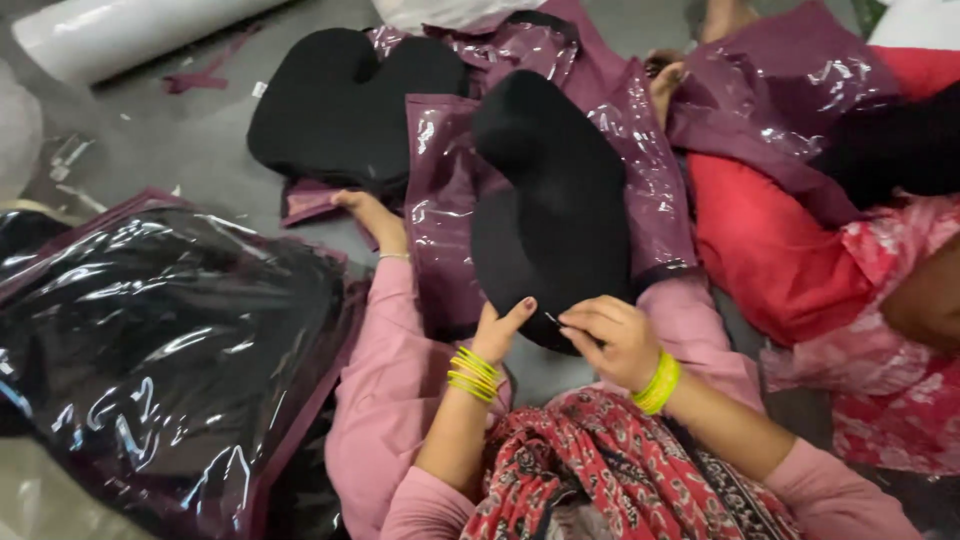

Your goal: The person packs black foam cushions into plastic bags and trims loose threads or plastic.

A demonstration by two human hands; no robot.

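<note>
A black contoured cushion (pixel 550 200) lies across my lap, partly on a maroon and clear plastic cover (pixel 440 210). My left hand (pixel 500 328) grips the cushion's near edge, thumb up. Just to its right, my right hand (pixel 612 338) pinches the same edge with its fingertips; a small thin thing at the tips is too small to tell. Both wrists wear yellow-green bangles. My legs in pink trousers stretch forward under the cover.
A second black cushion (pixel 340 100) rests on the grey floor beyond my foot (pixel 372 215). A large clear bag with maroon trim (pixel 160 350) full of black cushions sits at the left. Another person in red and pink clothes (pixel 790 240) sits at the right. A white roll (pixel 120 35) lies far left.
</note>
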